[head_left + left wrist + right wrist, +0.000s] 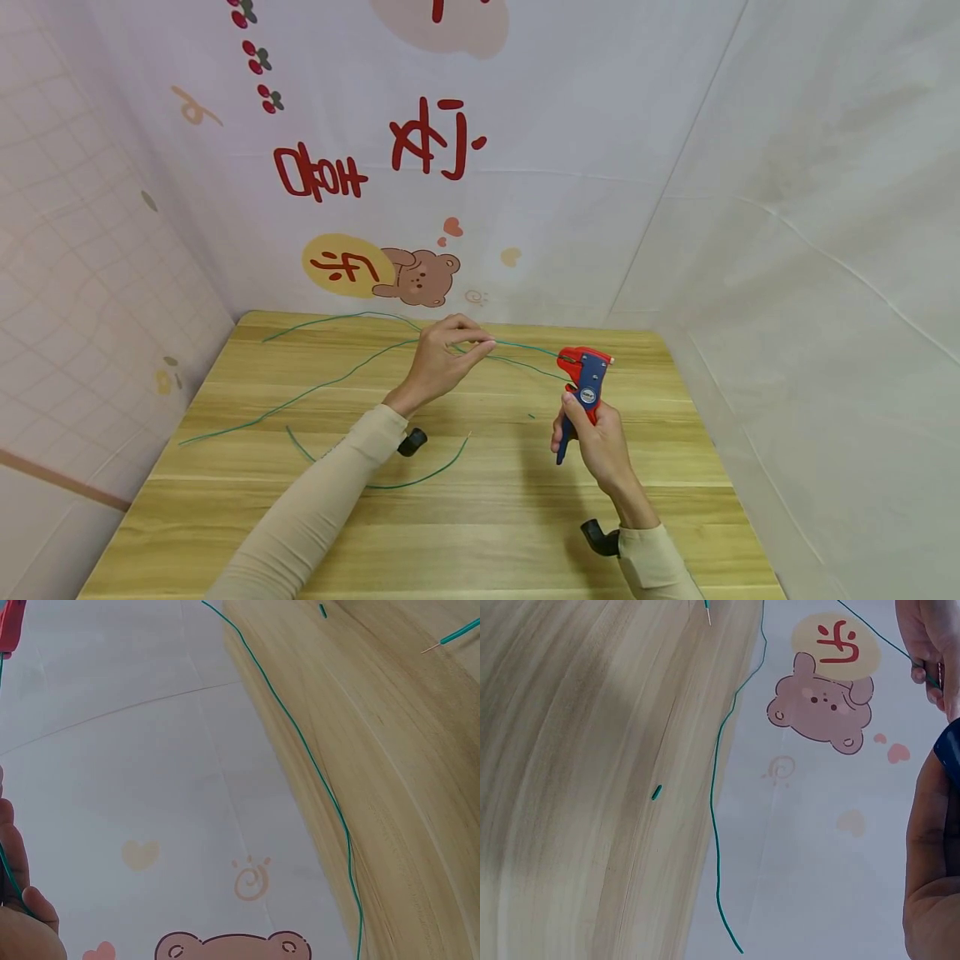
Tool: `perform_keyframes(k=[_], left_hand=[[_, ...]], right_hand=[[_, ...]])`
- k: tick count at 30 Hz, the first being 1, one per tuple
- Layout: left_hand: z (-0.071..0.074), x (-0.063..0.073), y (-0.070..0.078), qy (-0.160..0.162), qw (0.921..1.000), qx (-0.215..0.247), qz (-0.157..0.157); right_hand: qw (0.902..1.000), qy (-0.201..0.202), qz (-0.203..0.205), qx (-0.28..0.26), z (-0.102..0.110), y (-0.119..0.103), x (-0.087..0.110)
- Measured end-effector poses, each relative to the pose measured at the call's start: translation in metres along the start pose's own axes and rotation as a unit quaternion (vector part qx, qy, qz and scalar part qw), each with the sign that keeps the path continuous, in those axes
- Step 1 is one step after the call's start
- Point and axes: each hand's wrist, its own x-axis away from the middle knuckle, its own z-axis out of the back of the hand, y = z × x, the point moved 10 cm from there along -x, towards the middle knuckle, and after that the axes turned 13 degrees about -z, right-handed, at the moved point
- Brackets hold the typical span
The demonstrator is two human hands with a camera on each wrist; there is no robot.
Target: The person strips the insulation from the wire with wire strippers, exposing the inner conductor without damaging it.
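My left hand (438,362) pinches a thin green wire (525,345) between thumb and fingertips, above the back of the table. From there the wire runs right to the red head of a wire stripper (592,371), its end at the tool's jaws. My right hand (602,446) grips the stripper's blue and red handles, head up. At the right edge of the right wrist view, part of the blue handle (949,746) shows by the right hand. The left wrist view catches the left hand (30,926) and a red corner of the stripper (10,626).
Another long green wire (300,735) lies along the table's back edge. Nearer the front, a shorter curved green wire (420,479) has a bare copper end, partly hidden by the left sleeve. A tiny green offcut (531,416) lies between the hands. White curtains (570,167) surround the table.
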Motion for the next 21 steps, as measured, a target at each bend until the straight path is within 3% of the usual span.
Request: perform_keyframes(k=[21], left_hand=[[-0.0006,-0.0024,-0.0020,-0.002,1.0000,0.005,0.006]], right_hand=[[0.9998,0.013,0.012,0.012,0.0019,-0.0016,0.0010]])
